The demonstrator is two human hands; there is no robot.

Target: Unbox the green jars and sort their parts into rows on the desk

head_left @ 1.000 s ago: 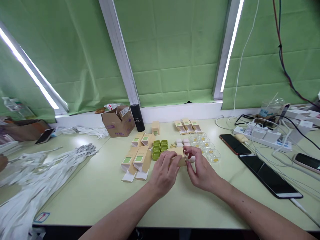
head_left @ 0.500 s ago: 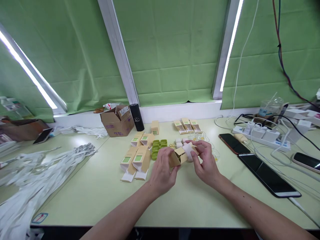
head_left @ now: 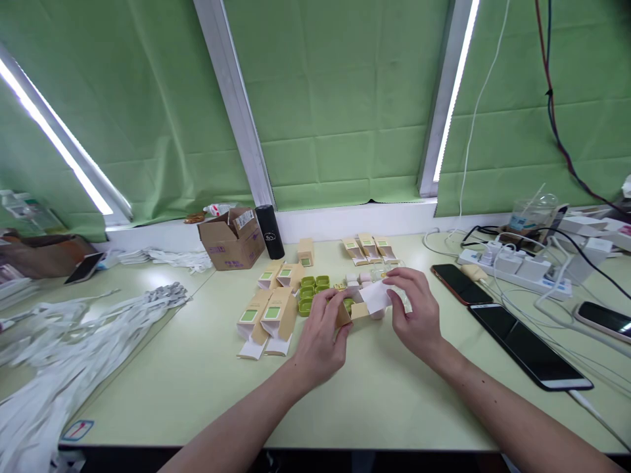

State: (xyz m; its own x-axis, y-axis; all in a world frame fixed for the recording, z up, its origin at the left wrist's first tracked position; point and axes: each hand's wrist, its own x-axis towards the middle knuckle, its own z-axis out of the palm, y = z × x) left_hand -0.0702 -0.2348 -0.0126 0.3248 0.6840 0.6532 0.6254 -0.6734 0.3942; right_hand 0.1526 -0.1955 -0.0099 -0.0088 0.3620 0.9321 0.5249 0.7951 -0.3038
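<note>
My left hand (head_left: 319, 341) is closed around a small tan cardboard box (head_left: 344, 316), whose open end faces right. My right hand (head_left: 418, 316) pinches the far end of the box's white-lined lid flap (head_left: 375, 297), stretched out to the right. A short tan side flap (head_left: 359, 311) sticks out beneath it. Just behind my left hand are green square trays (head_left: 306, 292). Small white items (head_left: 351, 278) and clear round pieces (head_left: 387, 270) lie behind the lid, partly hidden by it and my right hand.
Several open tan boxes (head_left: 273, 314) lie left of my hands, others (head_left: 367, 246) at the back. A carton (head_left: 231, 243) and black bottle (head_left: 270, 231) stand by the wall. Phones (head_left: 530, 345) and a power strip (head_left: 517, 266) with cables are at right, white straps (head_left: 98, 341) at left.
My right hand has moved slightly right and drawn the lid flap farther out from the box, so more of its white side shows. My left hand stays about in place.
</note>
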